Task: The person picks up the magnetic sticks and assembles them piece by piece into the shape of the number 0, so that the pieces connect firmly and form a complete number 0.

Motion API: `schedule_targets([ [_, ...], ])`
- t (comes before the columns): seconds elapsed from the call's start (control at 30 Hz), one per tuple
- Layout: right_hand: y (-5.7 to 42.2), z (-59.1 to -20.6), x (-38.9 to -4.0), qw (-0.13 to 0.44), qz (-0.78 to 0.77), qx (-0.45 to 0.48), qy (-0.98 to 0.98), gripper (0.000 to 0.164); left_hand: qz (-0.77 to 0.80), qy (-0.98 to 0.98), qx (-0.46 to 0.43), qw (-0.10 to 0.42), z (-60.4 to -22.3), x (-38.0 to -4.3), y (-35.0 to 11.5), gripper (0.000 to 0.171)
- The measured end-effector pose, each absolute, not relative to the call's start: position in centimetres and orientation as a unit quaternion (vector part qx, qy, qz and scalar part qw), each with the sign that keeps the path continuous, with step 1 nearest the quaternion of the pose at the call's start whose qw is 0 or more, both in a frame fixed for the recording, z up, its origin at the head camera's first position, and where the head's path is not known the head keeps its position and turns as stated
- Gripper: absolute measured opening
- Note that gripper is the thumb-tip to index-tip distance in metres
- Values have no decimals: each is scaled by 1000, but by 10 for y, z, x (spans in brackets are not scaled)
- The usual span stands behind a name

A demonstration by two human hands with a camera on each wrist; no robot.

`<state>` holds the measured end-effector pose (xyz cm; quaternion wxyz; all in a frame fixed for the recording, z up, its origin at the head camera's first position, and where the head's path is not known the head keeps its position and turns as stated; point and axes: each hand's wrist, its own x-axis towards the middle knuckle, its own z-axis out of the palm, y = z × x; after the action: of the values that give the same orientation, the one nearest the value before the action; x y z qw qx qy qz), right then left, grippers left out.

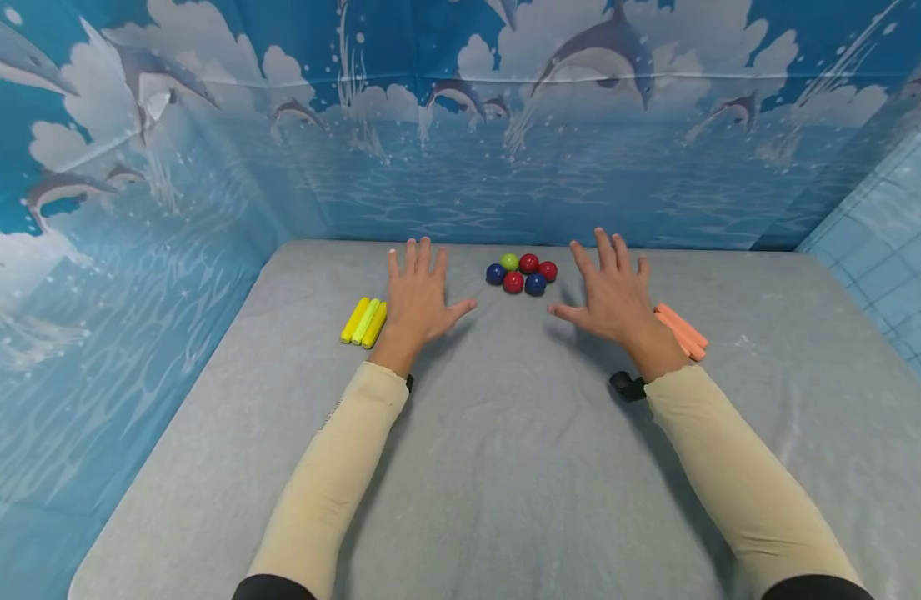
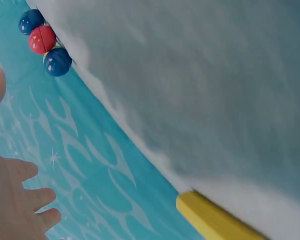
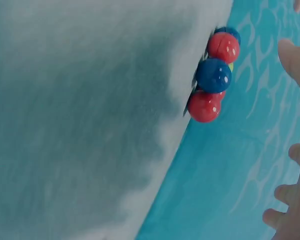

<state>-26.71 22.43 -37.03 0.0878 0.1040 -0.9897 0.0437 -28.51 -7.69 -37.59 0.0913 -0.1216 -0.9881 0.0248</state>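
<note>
My left hand [image 1: 417, 302] hovers over the grey cloth with fingers spread and holds nothing. Just left of it lie yellow and lime sticks [image 1: 365, 322] side by side; one yellow stick [image 2: 215, 217] shows in the left wrist view. My right hand [image 1: 613, 292], also spread and holding nothing, is over the cloth on the other side. Beside its wrist lie orange sticks [image 1: 681, 332], partly hidden by the hand. Between the hands, toward the back, sits a cluster of glossy balls: a lime ball [image 1: 509, 262], red balls [image 1: 513, 282] and blue balls [image 1: 535, 284].
A grey cloth [image 1: 505, 467] covers the table. Behind it and along the left hangs a blue curtain [image 1: 460, 183] printed with dolphins; blue tile-patterned sheeting [image 1: 891, 250] stands at the right. A black strap [image 1: 627, 386] sits at the right wrist.
</note>
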Motion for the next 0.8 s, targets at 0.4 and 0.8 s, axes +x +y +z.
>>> schedule_targets([
  [0.4,285,-363,-240,75,127,194,-970,55,-6,-983,-159,96,-364,-276,-163,80],
  [0.8,336,-379,-228,166,172,203,-949,21,9,-985,-154,73,-369,-269,-203,69],
])
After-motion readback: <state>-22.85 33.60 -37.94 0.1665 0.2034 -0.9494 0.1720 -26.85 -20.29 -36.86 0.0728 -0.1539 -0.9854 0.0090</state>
